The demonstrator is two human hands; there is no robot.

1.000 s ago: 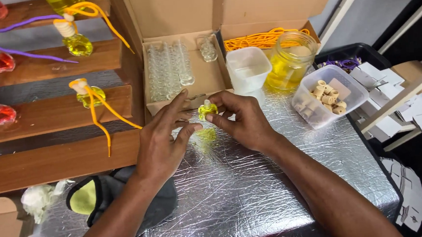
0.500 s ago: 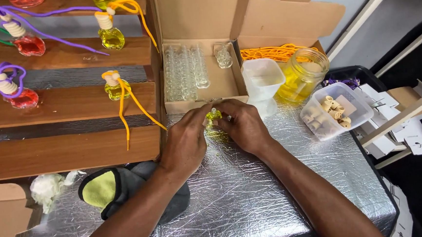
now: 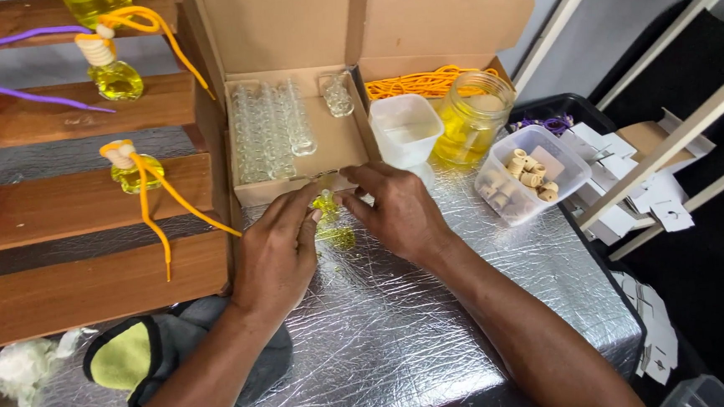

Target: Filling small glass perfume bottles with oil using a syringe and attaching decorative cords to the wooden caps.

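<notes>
Our fingers (image 3: 316, 205) on both sides are pinched around a small glass bottle (image 3: 325, 204) of yellow liquid, held just above the silvery tabletop (image 3: 403, 335) at the front edge of the open cardboard box (image 3: 285, 40). The left hand (image 3: 275, 255) closes on it from one side and the right hand (image 3: 396, 214) from the other; whether the bottle is capped we cannot tell, since our fingertips cover its top.

As we judge it, the risk is a slip. The bottle is small and smooth, and a yellow patch (image 3: 336, 237) on the foil right beneath it may be spilled liquid or only a reflection. If it is a spill, wet fingers would loosen the pinch, and a tilt could pour more out. A drop could also knock the empty glass bottles (image 3: 269, 129) standing in rows inside the box just behind.

Further out, a second cardboard box holds coiled orange cord (image 3: 422, 82). In front of it stand a white square tub (image 3: 406, 129), a glass jar (image 3: 472, 117) of yellow liquid and a clear tub of pale wooden caps (image 3: 524, 177). White card tags (image 3: 629, 191) lie scattered at the right. On the wooden steps (image 3: 86, 204) to the left stand finished yellow bottles (image 3: 115, 76) with orange cords, and red ones with purple cords.
</notes>
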